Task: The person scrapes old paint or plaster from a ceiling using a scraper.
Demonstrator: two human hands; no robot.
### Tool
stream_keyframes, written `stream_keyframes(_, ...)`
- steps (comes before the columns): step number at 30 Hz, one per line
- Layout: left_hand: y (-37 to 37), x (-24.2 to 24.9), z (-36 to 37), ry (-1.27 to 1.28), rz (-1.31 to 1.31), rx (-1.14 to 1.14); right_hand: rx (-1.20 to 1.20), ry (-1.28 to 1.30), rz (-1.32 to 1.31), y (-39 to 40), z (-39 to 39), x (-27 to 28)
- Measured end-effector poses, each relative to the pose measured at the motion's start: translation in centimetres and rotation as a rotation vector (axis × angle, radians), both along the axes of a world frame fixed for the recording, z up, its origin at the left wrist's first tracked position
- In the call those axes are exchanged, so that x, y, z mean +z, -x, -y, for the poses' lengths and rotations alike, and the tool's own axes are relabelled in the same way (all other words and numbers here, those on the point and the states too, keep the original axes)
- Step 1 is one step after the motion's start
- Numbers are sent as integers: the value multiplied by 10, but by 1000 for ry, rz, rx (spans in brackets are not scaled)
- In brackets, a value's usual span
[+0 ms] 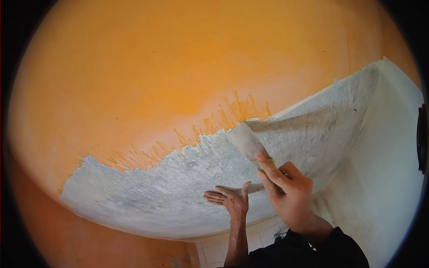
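Observation:
My right hand (288, 190) is wrapped round the handle of a wide scraper (248, 142). The scraper's flat blade points up and left, its tip at the ragged border between the orange paint (147, 80) and the bare grey band (174, 192) of the wall. Lower and to the left, my left hand (230, 199) lies against the grey surface with its fingers spread and nothing in it. Thin orange scratch marks (241, 108) run up from the border near the blade. The palm side of my right hand is hidden.
A pale wall (384, 156) meets the grey band at a corner on the right. Light floor tiles (214, 253) show at the bottom. An orange-brown surface (111, 243) lies at the lower left, and a dark object (422, 138) stands at the right edge.

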State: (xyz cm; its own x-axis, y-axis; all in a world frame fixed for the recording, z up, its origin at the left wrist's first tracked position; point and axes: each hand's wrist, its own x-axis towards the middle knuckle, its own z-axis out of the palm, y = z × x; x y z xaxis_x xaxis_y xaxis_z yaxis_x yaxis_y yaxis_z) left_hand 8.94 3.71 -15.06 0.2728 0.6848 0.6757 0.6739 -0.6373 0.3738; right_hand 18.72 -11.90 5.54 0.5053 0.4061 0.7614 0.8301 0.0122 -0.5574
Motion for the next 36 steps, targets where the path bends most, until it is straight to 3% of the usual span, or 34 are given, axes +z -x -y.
stream_keyframes(7, -2, 3, 3, 4, -44, 32, -2, 89, -12, -13, 19, -27)
stream_keyframes(9, 3, 2, 1, 10, -61, 49, 0, 11, -51, -17, 17, -31)
stream_keyframes(12, 2, 2, -1, -64, -95, 70, -38, -141, -17, -32, 6, -4)
stream_keyframes(15, 1, 3, -1, -38, -98, 78, -37, -133, -30, -41, 6, 3)
stream_keyframes(19, 1, 2, -2, -29, -120, 94, -87, -49, -102, -37, 19, -41)
stream_keyframes(36, 1, 3, 0, -30, -107, 89, -37, 23, -139, -60, 44, -15)
